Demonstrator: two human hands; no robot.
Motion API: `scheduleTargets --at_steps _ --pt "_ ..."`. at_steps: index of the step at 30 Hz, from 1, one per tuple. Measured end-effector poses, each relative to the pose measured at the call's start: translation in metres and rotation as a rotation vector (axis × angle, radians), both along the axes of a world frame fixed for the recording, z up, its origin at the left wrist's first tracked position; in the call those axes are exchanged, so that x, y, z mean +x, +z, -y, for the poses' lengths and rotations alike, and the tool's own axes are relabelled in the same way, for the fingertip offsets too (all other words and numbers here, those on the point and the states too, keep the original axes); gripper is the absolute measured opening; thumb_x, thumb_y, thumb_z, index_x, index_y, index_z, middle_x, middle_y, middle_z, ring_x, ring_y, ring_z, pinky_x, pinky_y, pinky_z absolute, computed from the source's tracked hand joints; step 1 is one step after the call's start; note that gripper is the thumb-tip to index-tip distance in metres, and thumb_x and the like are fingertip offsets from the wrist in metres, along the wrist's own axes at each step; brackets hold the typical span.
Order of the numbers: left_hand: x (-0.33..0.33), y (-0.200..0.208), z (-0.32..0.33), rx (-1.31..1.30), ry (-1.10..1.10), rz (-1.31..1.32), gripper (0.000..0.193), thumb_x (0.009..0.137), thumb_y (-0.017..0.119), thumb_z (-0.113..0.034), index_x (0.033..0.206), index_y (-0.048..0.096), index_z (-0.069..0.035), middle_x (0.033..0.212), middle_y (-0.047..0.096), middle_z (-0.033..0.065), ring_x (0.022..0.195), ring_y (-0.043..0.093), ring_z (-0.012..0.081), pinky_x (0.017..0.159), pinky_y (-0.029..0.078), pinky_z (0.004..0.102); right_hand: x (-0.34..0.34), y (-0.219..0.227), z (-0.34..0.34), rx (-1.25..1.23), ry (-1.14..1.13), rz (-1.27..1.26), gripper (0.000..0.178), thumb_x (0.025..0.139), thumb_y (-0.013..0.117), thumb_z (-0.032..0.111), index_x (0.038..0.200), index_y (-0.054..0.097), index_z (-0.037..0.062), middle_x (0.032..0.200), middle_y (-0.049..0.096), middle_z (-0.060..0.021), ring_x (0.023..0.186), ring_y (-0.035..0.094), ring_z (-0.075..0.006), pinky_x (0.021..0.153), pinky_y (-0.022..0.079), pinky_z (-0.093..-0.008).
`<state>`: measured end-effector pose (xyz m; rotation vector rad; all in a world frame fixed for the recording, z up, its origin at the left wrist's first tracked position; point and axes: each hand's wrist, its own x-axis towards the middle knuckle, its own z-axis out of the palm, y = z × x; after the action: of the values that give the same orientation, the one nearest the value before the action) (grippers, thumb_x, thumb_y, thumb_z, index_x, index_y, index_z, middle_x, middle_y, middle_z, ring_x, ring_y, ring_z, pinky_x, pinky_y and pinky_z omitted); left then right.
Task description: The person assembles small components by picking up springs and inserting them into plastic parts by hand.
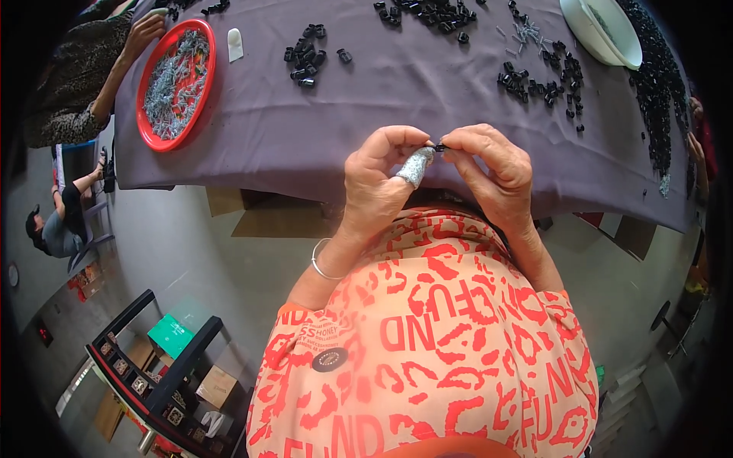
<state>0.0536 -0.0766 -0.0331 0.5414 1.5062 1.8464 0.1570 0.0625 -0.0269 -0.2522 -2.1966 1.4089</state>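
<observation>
Hands (500,168) over cloth's (290,133) near edge | black piece (439,147) pinched | heaps (550,89) well apart

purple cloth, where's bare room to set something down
Bare cloth lies between the red tray and left hand, below the middle black pieces. Another patch sits right of the right hand, below the right-hand black cluster. Crowded: top centre, and far right, with a black heap by the bowl.

Softly, evenly lit over the tabletop (267,130); faintly glossy on the floor (172,237) toward nine o'clock; fairly sharp around the hands (496,168); bowed toward the rim, blackened at two, four, eight and ten o'clock.
</observation>
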Motion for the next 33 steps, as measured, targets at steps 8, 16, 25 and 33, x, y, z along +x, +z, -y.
scheduleTargets --at_steps 8,16,25,33 --pt "0.002 -0.001 0.002 -0.090 0.000 -0.050 0.025 0.083 0.062 0.009 0.107 0.057 0.004 0.100 0.064 0.0074 0.093 0.062 0.0121 0.085 0.051 0.0231 -0.001 -0.001 0.003 -0.045 -0.029 -0.004 0.020 0.079 0.062 -0.012 0.096 0.065 -0.0025 0.087 0.065 -0.0100 0.075 0.064 -0.0152 0.066 0.051 -0.0248" --pt "0.007 0.003 -0.001 -0.166 0.050 -0.161 0.023 0.084 0.057 0.011 0.105 0.060 0.003 0.096 0.065 0.0046 0.090 0.061 0.0093 0.082 0.048 0.0206 -0.001 -0.002 0.001 -0.005 -0.008 0.013 0.020 0.079 0.062 -0.011 0.097 0.065 -0.0025 0.085 0.065 -0.0095 0.075 0.064 -0.0147 0.066 0.051 -0.0243" --pt "0.004 0.002 -0.006 -0.219 0.060 -0.248 0.023 0.084 0.055 0.012 0.104 0.060 0.003 0.095 0.065 0.0042 0.089 0.060 0.0089 0.082 0.048 0.0208 -0.008 -0.008 0.001 0.075 -0.010 -0.013 0.022 0.076 0.062 -0.012 0.096 0.065 -0.0020 0.088 0.066 -0.0112 0.076 0.065 -0.0187 0.066 0.052 -0.0268" --pt "-0.011 -0.001 -0.039 -0.083 0.060 -0.209 0.024 0.079 0.062 0.009 0.102 0.063 0.002 0.090 0.068 0.0093 0.081 0.064 0.0111 0.072 0.052 0.0244 -0.012 -0.002 -0.017 0.086 -0.117 -0.015 0.018 0.075 0.064 -0.011 0.090 0.064 -0.0013 0.084 0.064 -0.0096 0.076 0.062 -0.0183 0.068 0.049 -0.0268"
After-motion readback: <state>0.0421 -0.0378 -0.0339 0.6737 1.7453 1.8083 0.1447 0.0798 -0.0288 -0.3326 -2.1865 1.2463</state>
